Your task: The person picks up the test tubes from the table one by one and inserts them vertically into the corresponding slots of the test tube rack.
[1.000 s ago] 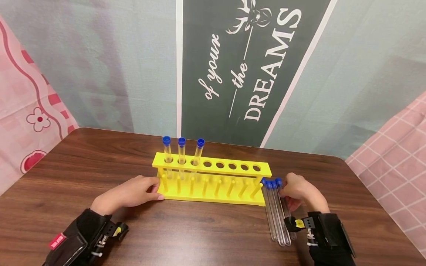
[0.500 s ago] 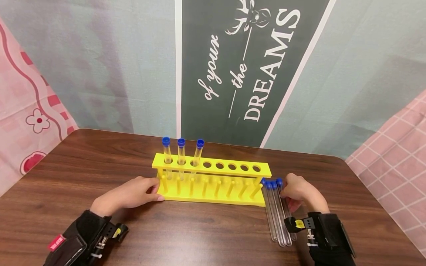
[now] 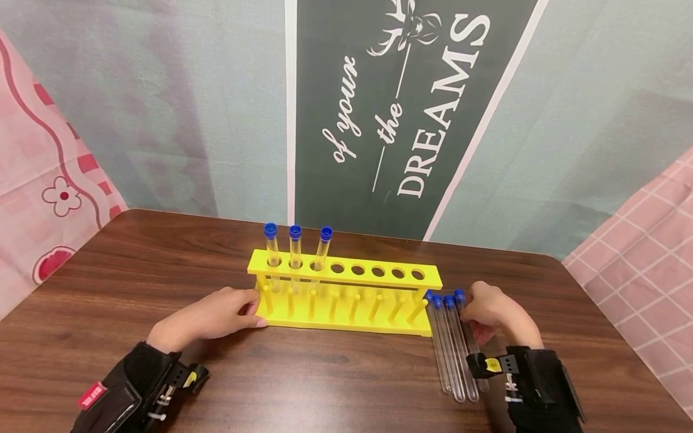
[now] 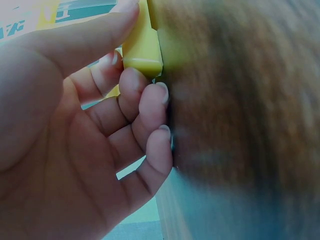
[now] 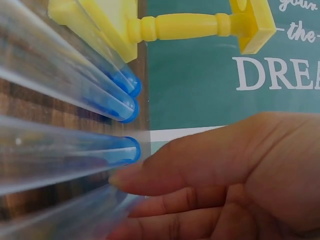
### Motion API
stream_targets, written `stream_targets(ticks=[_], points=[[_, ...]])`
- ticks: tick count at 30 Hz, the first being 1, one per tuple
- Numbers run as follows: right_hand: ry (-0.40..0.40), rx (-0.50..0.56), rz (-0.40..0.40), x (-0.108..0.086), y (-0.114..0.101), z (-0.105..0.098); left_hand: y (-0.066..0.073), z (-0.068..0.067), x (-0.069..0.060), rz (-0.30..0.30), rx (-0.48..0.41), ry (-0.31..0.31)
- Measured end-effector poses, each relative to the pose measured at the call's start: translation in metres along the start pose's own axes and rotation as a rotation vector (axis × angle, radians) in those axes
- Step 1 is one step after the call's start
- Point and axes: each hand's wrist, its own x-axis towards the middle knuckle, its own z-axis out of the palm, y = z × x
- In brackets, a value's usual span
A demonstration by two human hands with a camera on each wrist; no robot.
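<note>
Gripping the left end of the yellow rack (image 3: 346, 278), my left hand (image 3: 222, 311) has its thumb laid over the near left corner of the base. Through the left wrist camera I see the other fingers curled in by the rack's end, close to the brown table (image 3: 325, 379). My right hand (image 3: 486, 310) is at the right of the rack, thumb and fingers pinching the rightmost tube (image 3: 468, 335) just below its blue cap. On the right wrist view that tube is blurred, so I cannot tell exactly which fingers bear on it. Three more clear tubes (image 3: 448, 349) lie on the table to its left, caps far and round ends near, just beside the rack.

I have the rack standing mid-table, its length running left to right. Three capped tubes (image 3: 295, 246) sit in the three leftmost holes, the first two nearly upright and the third leaning right. A row of yellow pegs (image 3: 354, 305) lines the near side of the base. Black straps (image 3: 146, 361) wrap both wrists. Beyond the far edge I see a grey-green cloth (image 3: 243, 120) with a dark panel (image 3: 346, 198) lettered in white; pink cloths (image 3: 32, 132) hang left and right.
</note>
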Motion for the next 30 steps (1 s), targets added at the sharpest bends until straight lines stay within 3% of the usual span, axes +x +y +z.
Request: stream_targets(ticks=[10, 30], points=[[0.002, -0.002, -0.022, -0.006, -0.001, -0.005, 0.001, 0.0, -0.001, -0.017, -0.021, -0.006], [0.088, -0.046, -0.108, -0.023, -0.02, -0.013, 0.0, -0.001, -0.001, 0.036, 0.011, 0.007]])
